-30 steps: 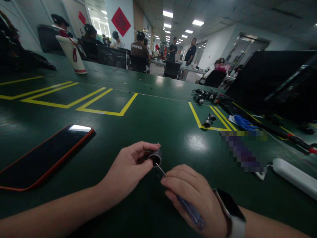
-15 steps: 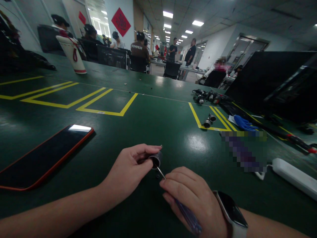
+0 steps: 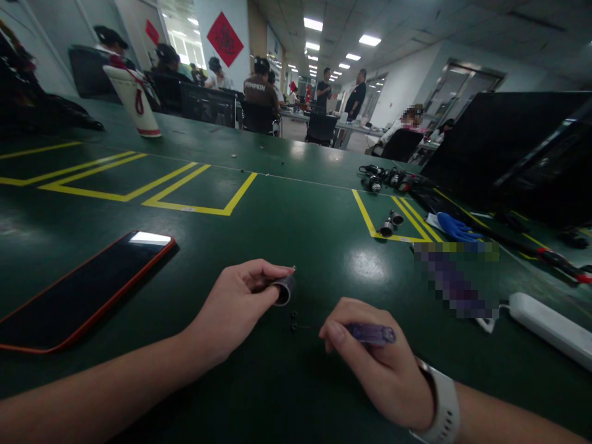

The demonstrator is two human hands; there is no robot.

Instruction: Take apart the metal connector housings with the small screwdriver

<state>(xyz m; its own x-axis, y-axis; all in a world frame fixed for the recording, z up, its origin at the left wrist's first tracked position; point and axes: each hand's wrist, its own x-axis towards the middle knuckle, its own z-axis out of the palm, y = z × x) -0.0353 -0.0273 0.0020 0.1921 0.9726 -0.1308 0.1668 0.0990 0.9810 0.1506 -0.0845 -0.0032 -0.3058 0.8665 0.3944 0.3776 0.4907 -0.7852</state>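
Observation:
Between thumb and fingers, my left hand (image 3: 240, 302) grips a short hollow metal cylinder (image 3: 286, 290), its open end facing toward me and to the right. A small shiny tip shows above the forefinger. My right hand (image 3: 370, 357) is closed around the purple see-through handle of a screwdriver (image 3: 372, 334). The thin shaft points left, its end at or close to one of two small dark parts (image 3: 293, 327) on the green table; I cannot tell whether they touch. A pale-strapped watch is on the right wrist.
A phone in an orange case (image 3: 87, 290) lies at left. Metal cylinders (image 3: 391, 223) stand within yellow tape, near a blue glove (image 3: 457, 227). A white power strip (image 3: 552, 327) is at right. A paper cup (image 3: 136, 102) stands at the far left; people sit beyond.
The screwdriver has come out of the cylinder's opening and swung down to the small dark parts. My right hand has turned over. My left hand has shifted slightly left and up with the cylinder.

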